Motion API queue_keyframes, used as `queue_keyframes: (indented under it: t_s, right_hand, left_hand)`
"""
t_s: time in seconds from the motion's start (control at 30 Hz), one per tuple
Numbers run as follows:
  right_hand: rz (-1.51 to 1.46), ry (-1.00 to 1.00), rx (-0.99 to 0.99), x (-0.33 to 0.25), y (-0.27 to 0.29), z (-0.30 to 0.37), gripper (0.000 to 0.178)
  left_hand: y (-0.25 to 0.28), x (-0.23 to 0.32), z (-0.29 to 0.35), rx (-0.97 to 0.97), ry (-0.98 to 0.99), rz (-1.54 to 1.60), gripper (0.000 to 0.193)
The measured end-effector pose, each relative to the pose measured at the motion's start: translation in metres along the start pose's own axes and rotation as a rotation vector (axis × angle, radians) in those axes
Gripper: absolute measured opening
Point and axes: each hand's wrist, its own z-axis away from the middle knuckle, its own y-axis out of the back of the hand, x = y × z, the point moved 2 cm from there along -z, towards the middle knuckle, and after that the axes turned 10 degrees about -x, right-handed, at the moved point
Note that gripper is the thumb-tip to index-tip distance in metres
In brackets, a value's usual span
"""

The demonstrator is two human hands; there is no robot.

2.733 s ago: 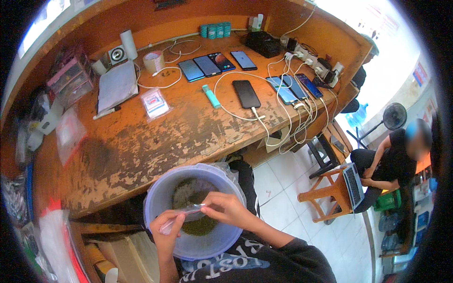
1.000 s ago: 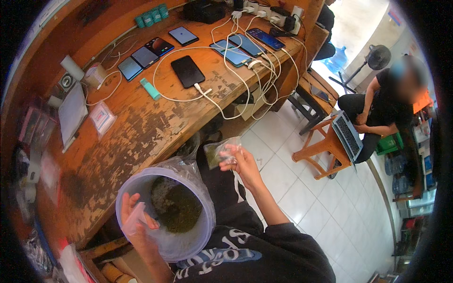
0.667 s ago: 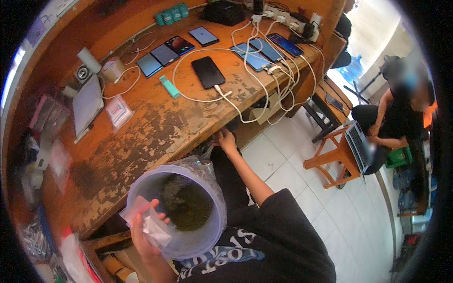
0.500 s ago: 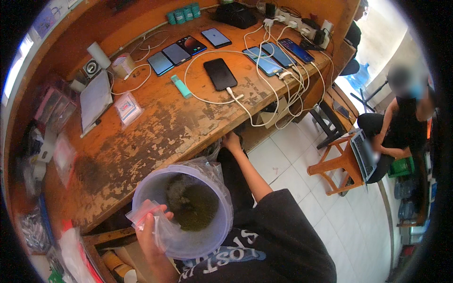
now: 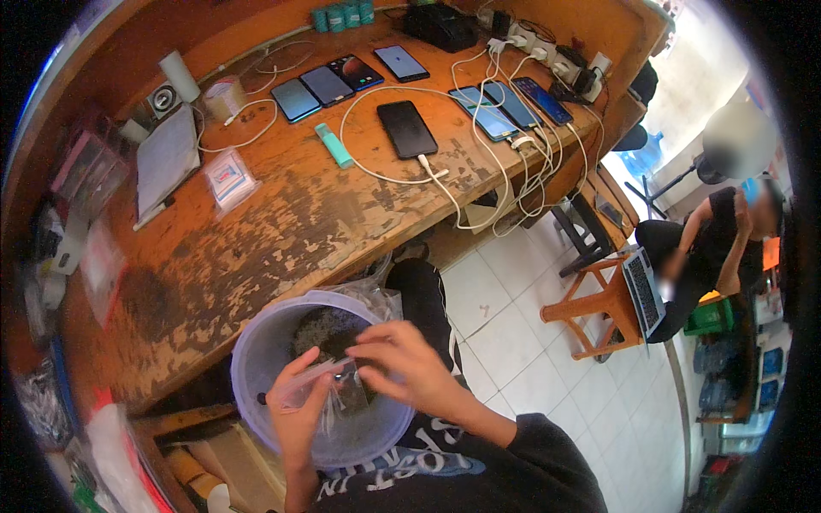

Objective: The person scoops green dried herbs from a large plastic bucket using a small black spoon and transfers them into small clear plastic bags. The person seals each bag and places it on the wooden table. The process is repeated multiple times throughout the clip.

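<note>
A small clear zip bag [image 5: 301, 390] is pinched between the thumb and fingers of my left hand [image 5: 295, 419]. My right hand [image 5: 406, 363] has come up against the bag's right end, fingers curled together. A small dark, shiny spot shows between the two hands; what the right fingers hold is too small to make out. Both hands are above a pale lavender bucket [image 5: 248, 359], which stands close against my body. Dark greenish-grey matter [image 5: 321, 329] covers its bottom, partly hidden by my hands. Clear plastic [image 5: 376, 297] hangs at the bucket's far right rim.
Several phones lie on the worn wooden desk [image 5: 282, 222], one black phone [image 5: 407, 130] plugged into a white cable. Chargers fill a power strip [image 5: 560, 68]. A turquoise stick-like item [image 5: 333, 145] and a packet [image 5: 229, 181] lie nearer. Right, a person sits by a laptop [image 5: 643, 291] on an orange stool [image 5: 590, 312].
My right hand has come from beside the desk's edge to the bag over the bucket. The left hand still holds the bag, now turned and farther right. The seated person's arm is raised.
</note>
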Motion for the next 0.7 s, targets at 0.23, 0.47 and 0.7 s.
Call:
queue_keyframes:
  t_s: [0.23, 0.47, 0.7]
  right_hand:
    - [-0.098, -0.008, -0.308, 0.007, -0.03, -0.003, 0.014]
    - [-0.139, -0.217, -0.126, 0.012, -0.023, 0.003, 0.012]
    - [-0.128, -0.273, -0.186, 0.003, -0.035, 0.002, 0.011]
  left_hand:
    - [0.015, -0.007, 0.009, -0.029, -0.01, -0.019, 0.04]
    - [0.052, -0.016, 0.022, 0.346, -0.301, -0.426, 0.019]
    - [0.016, 0.012, 0.02, 0.08, -0.307, -0.581, 0.015]
